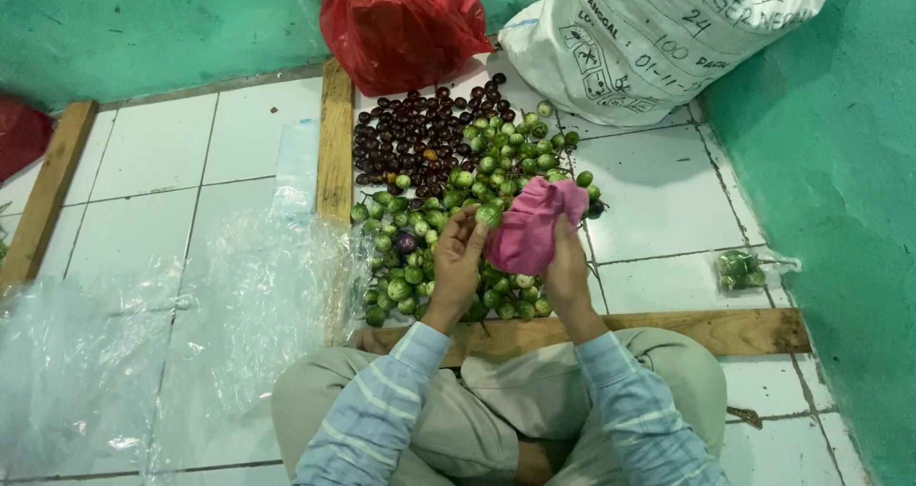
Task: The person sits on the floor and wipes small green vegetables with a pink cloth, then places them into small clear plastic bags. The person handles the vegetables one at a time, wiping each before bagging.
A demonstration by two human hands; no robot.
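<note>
**Small eggplants on tiled floor: one in hand, cloth applied**

Pinched between the fingertips of the left hand (pixel 456 257) is one small green eggplant (pixel 489 215), held up over the heap. Right hand (pixel 565 268) is closed around a bunched pink cloth (pixel 530 227), which is pressed against the held eggplant's right side.

Stock, as seen from the head camera:

- Green eggplants (pixel 458 209): a loose heap on the white floor tiles (pixel 649 209), just beyond the person's crossed legs, bounded by a wooden slat (pixel 668 328) in front and another wooden slat (pixel 335 143) on the left.
- Dark purple eggplants (pixel 410 133): a separate patch at the far side of the heap, touching the green ones. A single purple one lies among the greens.
- Clear plastic sheeting (pixel 191 333): crumpled, left of the slat.
- Small clear bag of green eggplants (pixel 742 268): sealed or tied, I cannot tell which, lying well apart to the right, near the green wall (pixel 830 162).
- Red plastic bag (pixel 401 23) and large white sack (pixel 649 38): against the far wall.

Progress, as a judgement: only the one small bag appears filled; nearly the whole heap lies loose on the tiles, so most of the handling seems left. Whether any of the heap has been wiped cannot be told.
</note>
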